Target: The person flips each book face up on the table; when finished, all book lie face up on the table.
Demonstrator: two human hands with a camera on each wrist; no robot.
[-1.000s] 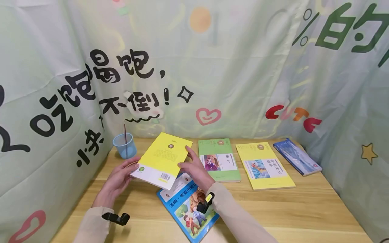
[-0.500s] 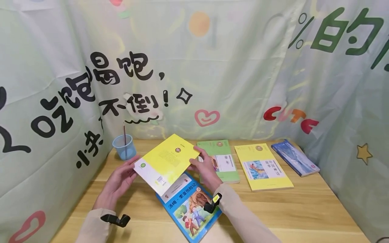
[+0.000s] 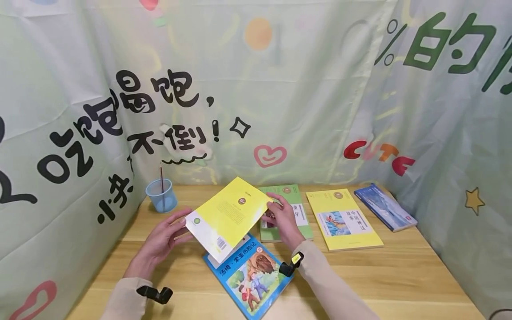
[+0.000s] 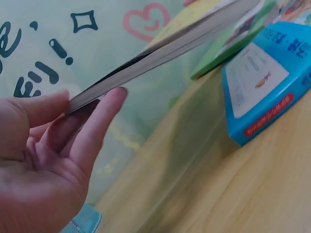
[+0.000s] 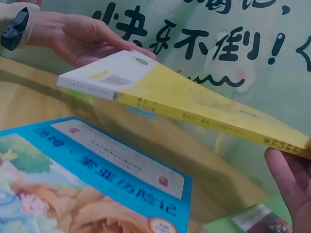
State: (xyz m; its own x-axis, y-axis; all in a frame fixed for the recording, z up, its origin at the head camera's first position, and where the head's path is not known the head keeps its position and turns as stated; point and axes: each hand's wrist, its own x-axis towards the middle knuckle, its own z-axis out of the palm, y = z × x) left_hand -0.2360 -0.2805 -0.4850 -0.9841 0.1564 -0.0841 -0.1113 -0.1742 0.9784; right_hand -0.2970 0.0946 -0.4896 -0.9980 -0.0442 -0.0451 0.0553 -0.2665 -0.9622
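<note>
Between both hands a yellow book (image 3: 230,213) is held up in the air, tilted, its back cover with a white strip and barcode facing up. My left hand (image 3: 162,238) pinches its left corner, thumb on top and fingers beneath, as the left wrist view shows. At the opposite corner my right hand (image 3: 283,218) grips the edge between thumb and fingers. Below lies a blue picture-cover book (image 3: 256,280) on the table, its top end partly hidden by the yellow one. Behind the right hand is a green book (image 3: 296,195), partly covered.
A second yellow book (image 3: 348,240) lies flat to the right on the wooden table (image 3: 400,275), and a dark blue book (image 3: 384,206) lies beyond it. At the back left stands a light blue cup (image 3: 163,200) with a thin stick in it. Printed cloth (image 3: 312,111) hangs around the table.
The held yellow book has shifted to the right and turned clockwise. Both hands have moved with it, the right hand now farther right in front of the green book.
</note>
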